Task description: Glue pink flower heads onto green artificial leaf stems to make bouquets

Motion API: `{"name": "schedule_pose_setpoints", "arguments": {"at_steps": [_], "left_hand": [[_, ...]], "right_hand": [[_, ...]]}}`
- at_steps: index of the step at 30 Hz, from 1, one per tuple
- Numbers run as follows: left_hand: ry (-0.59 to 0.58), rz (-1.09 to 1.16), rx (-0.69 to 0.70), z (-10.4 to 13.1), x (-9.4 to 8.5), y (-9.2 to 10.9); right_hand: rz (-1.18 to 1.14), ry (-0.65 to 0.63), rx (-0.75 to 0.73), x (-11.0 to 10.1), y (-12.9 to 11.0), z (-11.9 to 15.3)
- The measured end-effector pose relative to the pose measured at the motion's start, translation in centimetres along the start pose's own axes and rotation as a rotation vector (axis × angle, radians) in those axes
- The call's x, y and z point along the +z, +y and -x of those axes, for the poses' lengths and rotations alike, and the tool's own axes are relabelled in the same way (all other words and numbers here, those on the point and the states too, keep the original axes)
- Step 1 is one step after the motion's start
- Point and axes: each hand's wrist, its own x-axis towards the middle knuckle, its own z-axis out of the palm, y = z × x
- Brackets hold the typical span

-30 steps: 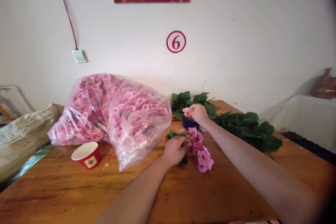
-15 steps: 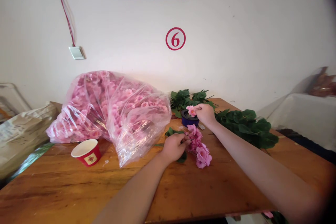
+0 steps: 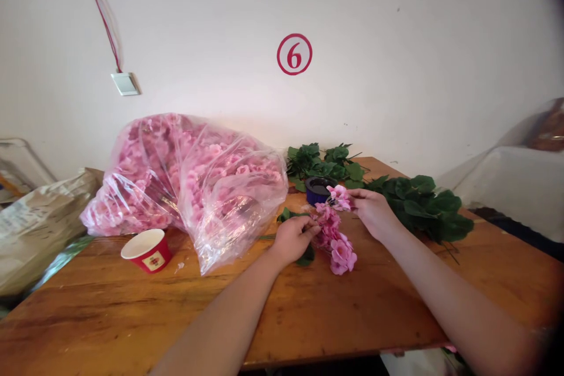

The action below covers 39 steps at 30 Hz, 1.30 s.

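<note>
My left hand (image 3: pixel 296 239) is closed round the stem of an artificial flower spray (image 3: pixel 340 254), whose pink blossoms hang to the right over the table. Green leaves (image 3: pixel 307 256) of the spray stick out on both sides of the hand. Between the fingertips of my right hand (image 3: pixel 369 207) is a single pink flower (image 3: pixel 339 197), held just above the spray's upper blossoms. Behind it stands a round dark blue tub (image 3: pixel 318 189) with a black inside; what it contains I cannot make out.
A large clear bag of pink flowers (image 3: pixel 185 176) fills the table's left rear. Before it stands a red paper cup (image 3: pixel 147 251). Green leaf bunches lie at the back (image 3: pixel 321 163) and right (image 3: pixel 423 207) of the wooden table (image 3: pixel 343 317). A paper sack (image 3: pixel 39 223) is at far left.
My right hand has moved from over the blue tub toward me and to the right, bringing the single flower to the spray. The left hand keeps its hold. The view has tilted slightly down.
</note>
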Motion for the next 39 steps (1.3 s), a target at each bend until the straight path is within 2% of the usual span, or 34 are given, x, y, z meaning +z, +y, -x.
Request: {"name": "schedule_pose_setpoints", "arguments": {"at_steps": [3,7,14,19,32,34,39], "left_hand": [[-0.006,0.093,-0.042,-0.1,0.2,-0.2],[0.009,0.190,-0.080,-0.4,0.4,-0.2],[0.022,0.294,-0.107,-0.6,0.8,-0.2],[0.012,0.285,-0.111,-0.7,0.8,-0.3],[0.015,0.261,-0.132,-0.7,0.9,-0.3],[0.017,0.241,-0.135,-0.7,0.9,-0.3],[0.017,0.130,-0.115,-0.7,0.8,-0.3]], "right_hand": [[-0.157,-0.045,0.063,-1.3,0.7,0.7],[-0.195,-0.066,0.077,-2.3,0.7,0.6],[-0.149,-0.072,0.080,-1.4,0.7,1.0],[-0.141,-0.097,0.120,-1.3,0.9,1.1],[-0.059,-0.153,0.091,-1.1,1.2,1.3],[-0.045,-0.206,0.088,-1.2,0.9,1.3],[-0.015,-0.468,0.098,-1.8,-0.6,1.6]]}}
